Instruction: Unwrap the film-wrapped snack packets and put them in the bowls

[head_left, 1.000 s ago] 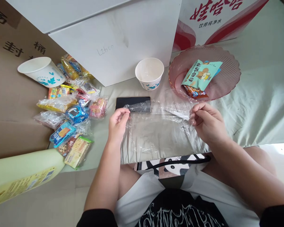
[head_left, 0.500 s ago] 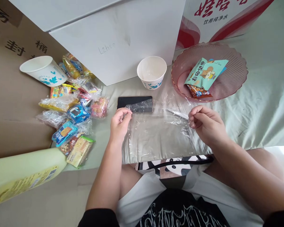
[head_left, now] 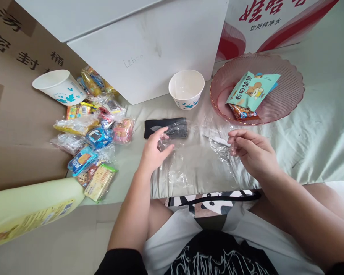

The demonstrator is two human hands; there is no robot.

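A crumpled sheet of clear plastic film (head_left: 179,173) lies on the cloth between my two hands. It looks like a thin bag, though its exact kind is hard to tell. My right hand (head_left: 253,151) pinches its right end, close to a narrow white strip (head_left: 217,139). On the other side my left hand (head_left: 156,151) has thumb and fingers spread, with film against or just beside the fingers. A black phone (head_left: 174,124) lies flat beyond the left fingertips, partly under a fold of the film.
Behind the phone stands a white paper bowl (head_left: 186,91). A pink ribbed bowl (head_left: 286,91) at the right holds snack packets (head_left: 253,91). Several wrapped snacks (head_left: 99,135) are heaped at left, beside a tilted paper cup (head_left: 60,89). White box (head_left: 149,49) closes off the back.
My left hand has opened from a pinch and moved slightly right. The film's left part has drawn together and crumpled. My right hand keeps its pinch.
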